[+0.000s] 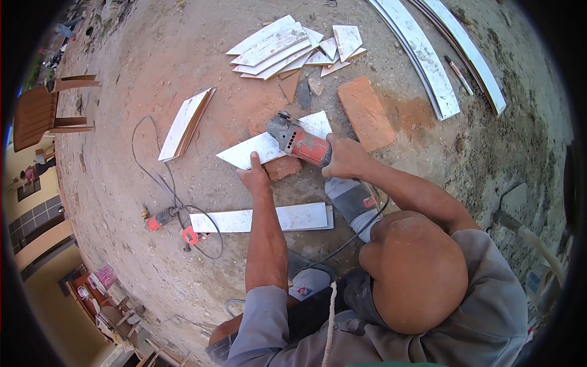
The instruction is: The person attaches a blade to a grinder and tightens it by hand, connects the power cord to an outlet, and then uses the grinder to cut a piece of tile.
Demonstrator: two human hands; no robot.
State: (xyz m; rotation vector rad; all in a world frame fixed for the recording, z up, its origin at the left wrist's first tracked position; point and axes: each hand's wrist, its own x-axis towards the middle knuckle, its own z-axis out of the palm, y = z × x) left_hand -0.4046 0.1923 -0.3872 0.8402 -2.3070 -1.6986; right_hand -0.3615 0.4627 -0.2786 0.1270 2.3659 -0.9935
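My right hand [347, 158] is wrapped round the red and grey body of an angle grinder [309, 147]. The grinder's head lies over a white tile strip [247, 150] with a slanted end; its disc is hidden from me. With the thumb on top, my left hand [254, 176] grips the near edge of that strip, its other fingers out of sight underneath. A reddish brick [283, 167] sits below the strip, close to my left hand. From the grinder, a dark cord [348, 243] appears to run back past my foot.
Another brick [365, 113] lies to the right. Cut tile pieces [275, 49] are piled ahead, near a tile stack [185, 125]. Long strips [422, 55] and a marker [458, 76] lie upper right. A second power tool [162, 219] with looped cord is left, beside another strip [299, 217].
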